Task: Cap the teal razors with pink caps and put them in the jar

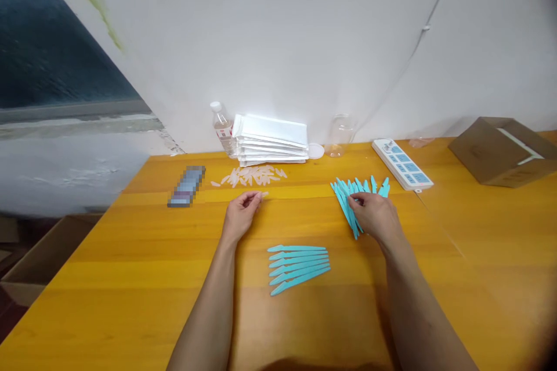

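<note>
Left hand (240, 213) pinches a clear cap (263, 193); right hand (375, 213) grips one teal stick (from the far-right pile (352, 191)) on the tabletop (130, 278).

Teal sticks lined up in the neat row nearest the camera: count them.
6 teal sticks lie side by side on the table, between the two forearms. A separate fanned pile under the right hand is not counted; its pieces overlap too much to tell.

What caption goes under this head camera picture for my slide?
Left hand pinches a clear cap; right hand rests on fanned blue sticks.
</note>
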